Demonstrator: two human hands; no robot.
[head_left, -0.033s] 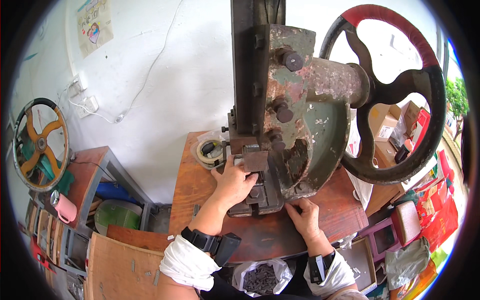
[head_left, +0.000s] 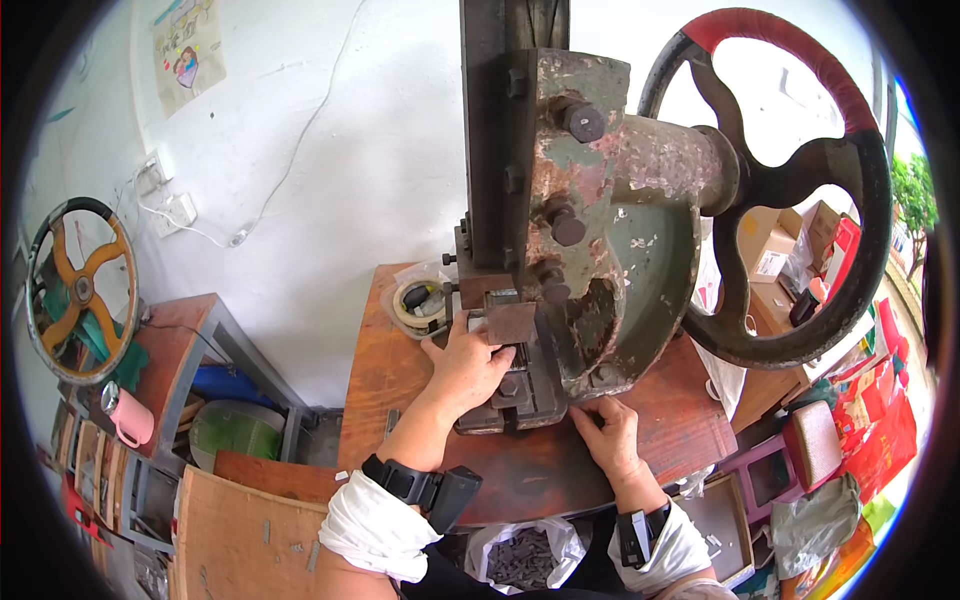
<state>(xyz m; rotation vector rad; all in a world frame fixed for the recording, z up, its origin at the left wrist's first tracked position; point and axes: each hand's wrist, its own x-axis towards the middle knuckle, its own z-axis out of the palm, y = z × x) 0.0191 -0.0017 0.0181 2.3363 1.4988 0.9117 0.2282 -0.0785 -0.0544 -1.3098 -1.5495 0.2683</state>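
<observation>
A heavy hand press (head_left: 575,235) with chipped green paint stands on a brown wooden table (head_left: 510,480). My left hand (head_left: 465,368) is at its dark metal die base (head_left: 530,405), fingers curled against the tooling below a small steel block (head_left: 511,324). What these fingers pinch is hidden. Beside the base's right front corner, my right hand (head_left: 612,438) rests near the table with thumb and forefinger together; anything between them is too small to make out. Black straps with devices circle both wrists.
The press's large handwheel (head_left: 865,240) with red wrapping rises at right. Behind the base sits a plastic tub (head_left: 408,310) with a tape roll. A white bag (head_left: 525,555) of small grey pieces is below the table edge. Left are a wooden board (head_left: 240,540) and a pink mug (head_left: 128,415).
</observation>
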